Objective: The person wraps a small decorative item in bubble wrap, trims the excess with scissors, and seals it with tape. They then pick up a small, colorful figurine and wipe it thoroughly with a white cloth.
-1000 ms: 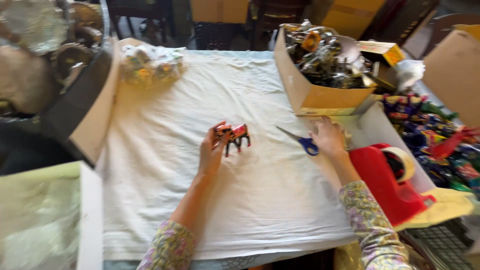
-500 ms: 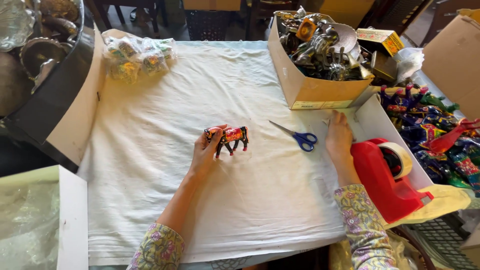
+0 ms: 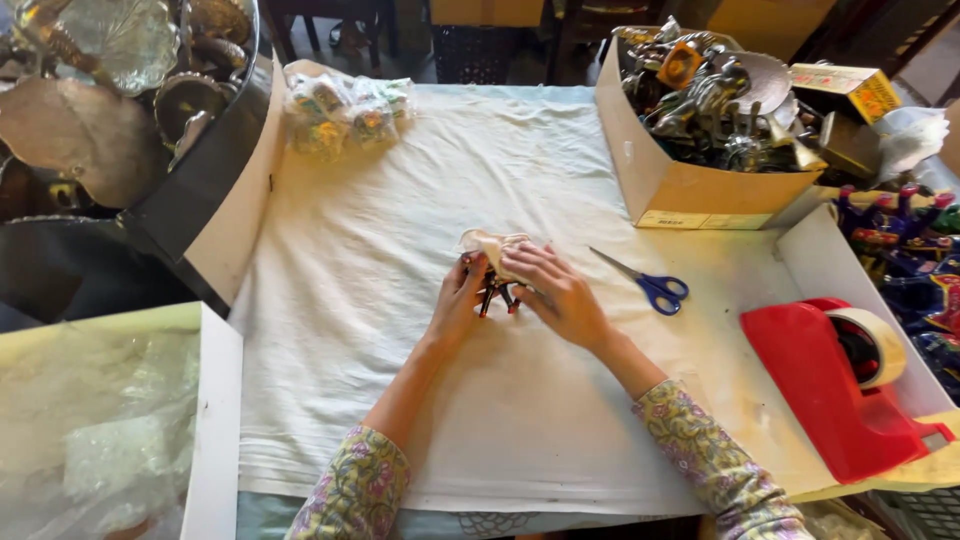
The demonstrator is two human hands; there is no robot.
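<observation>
Fingers of both hands pinching wrapped figurine, scissors near

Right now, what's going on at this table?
A person holds a small painted horse figurine with both hands over a white cloth. The left hand grips it from the side, and the right hand presses a pale wrapping piece over its top. Blue-handled scissors and a red tape dispenser lie to the right.

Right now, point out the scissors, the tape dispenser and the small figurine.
scissors (image 3: 660, 291), head view, on the blue handles.
tape dispenser (image 3: 820, 385), head view, on its red body.
small figurine (image 3: 497, 293), head view, on its dark legs.
</observation>
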